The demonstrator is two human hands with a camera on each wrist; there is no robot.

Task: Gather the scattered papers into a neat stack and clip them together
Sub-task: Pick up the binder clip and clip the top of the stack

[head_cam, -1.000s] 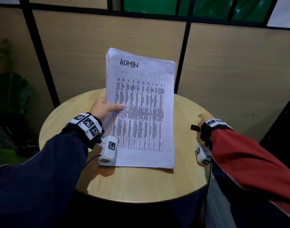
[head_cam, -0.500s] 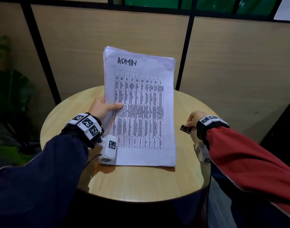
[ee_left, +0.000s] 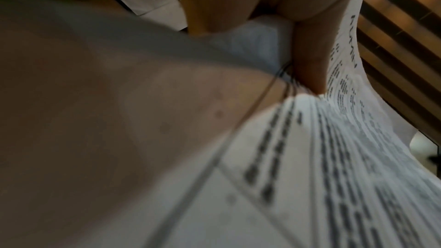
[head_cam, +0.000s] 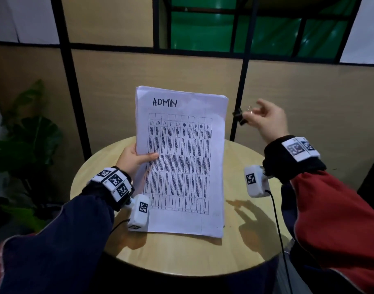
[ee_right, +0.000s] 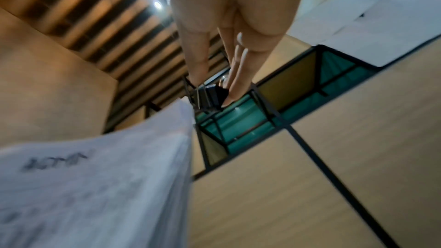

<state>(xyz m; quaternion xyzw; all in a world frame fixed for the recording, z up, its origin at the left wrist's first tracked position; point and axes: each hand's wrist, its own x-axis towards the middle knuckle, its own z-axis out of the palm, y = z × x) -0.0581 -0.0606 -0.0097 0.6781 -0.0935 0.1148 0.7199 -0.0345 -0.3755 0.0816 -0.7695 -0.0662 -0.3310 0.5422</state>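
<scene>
Round wooden table (head_cam: 109,166) | left hand (head_cam: 132,159) grips paper stack (head_cam: 181,158) | right hand (head_cam: 268,119) fingers pinch black binder clip (head_cam: 239,116)

- "ADMIN", handwritten in black capitals, is borne at the head of the top sheet of the paper stack (head_cam: 181,162).
- A printed table is carried below it; its text is too small to be read.
- Black-and-white square code markers are shown on the wrist bands (head_cam: 115,180); no characters can be read.
</scene>
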